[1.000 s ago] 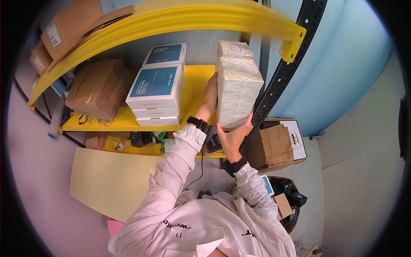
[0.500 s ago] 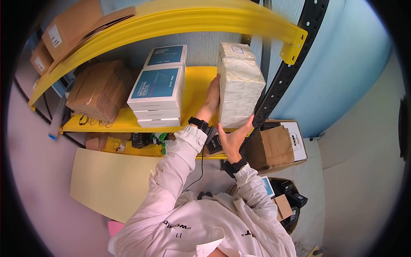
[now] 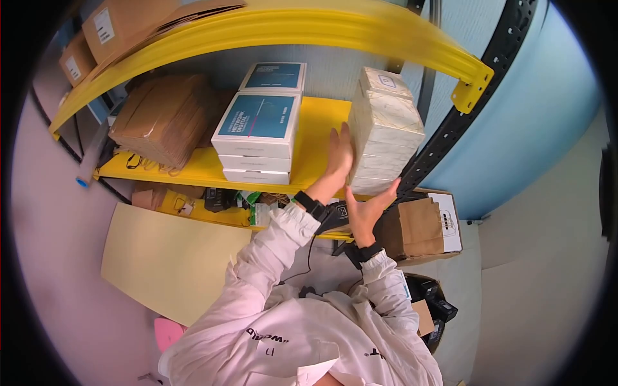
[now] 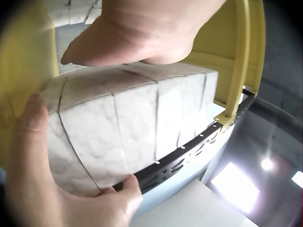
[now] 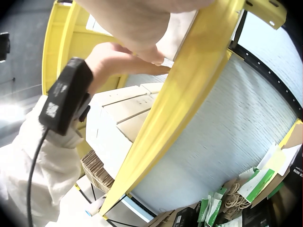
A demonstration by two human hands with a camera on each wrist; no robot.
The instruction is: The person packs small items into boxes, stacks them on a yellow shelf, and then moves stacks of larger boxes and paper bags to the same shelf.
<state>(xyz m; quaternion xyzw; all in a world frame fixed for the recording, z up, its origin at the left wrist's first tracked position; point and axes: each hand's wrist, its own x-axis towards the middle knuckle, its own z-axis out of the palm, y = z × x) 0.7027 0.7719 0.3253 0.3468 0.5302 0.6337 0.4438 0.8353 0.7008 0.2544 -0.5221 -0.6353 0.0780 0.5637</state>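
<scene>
White marbled boxes [image 3: 389,138] are stacked at the right end of the yellow shelf [image 3: 322,122]. My left hand [image 3: 335,164] lies along the stack's left side, fingers straight, a small gap showing in the left wrist view. Low at the front, my right hand [image 3: 371,212] grips the bottom of the stack, thumb on one side and fingers round the other. In the left wrist view that hand [image 4: 71,189] spans the end of the boxes [image 4: 137,123]. The right wrist view shows my left hand [image 5: 113,61] beyond the yellow beam [image 5: 175,94].
White-and-blue boxes [image 3: 257,122] stand left of my hands, with folded brown cartons [image 3: 158,119] farther left. A black perforated post [image 3: 463,106] rises right of the stack. The yellow beam [image 3: 277,29] crosses above. An open carton [image 3: 418,228] stands below right.
The head view has shifted, so the shelf things appear farther right. The marbled stack looks slightly tilted to the left at its base, with both hands still beside it.
</scene>
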